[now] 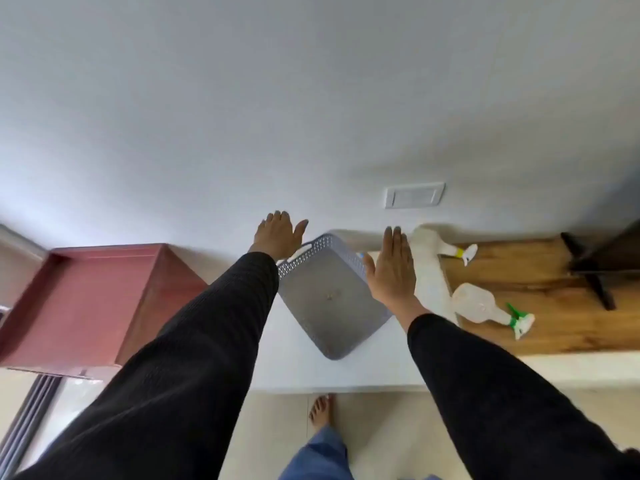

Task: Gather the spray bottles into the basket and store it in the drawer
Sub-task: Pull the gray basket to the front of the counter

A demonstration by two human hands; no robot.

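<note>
Grey basket [329, 299] sits empty on the white countertop [346, 368], one corner close to the front edge, handle end toward the back wall [242, 116]. Left hand [277, 237] hovers flat and spread at that handle end, holding nothing; right hand [393, 271] is flat and empty along the basket's right rim. Right of it, two spray bottles lie on the wooden top [554, 327]: yellow-collared bottle [436, 244] by the wall, green-collared bottle [485, 306] nearer the front edge. Red cabinet [86, 299] stands left.
</note>
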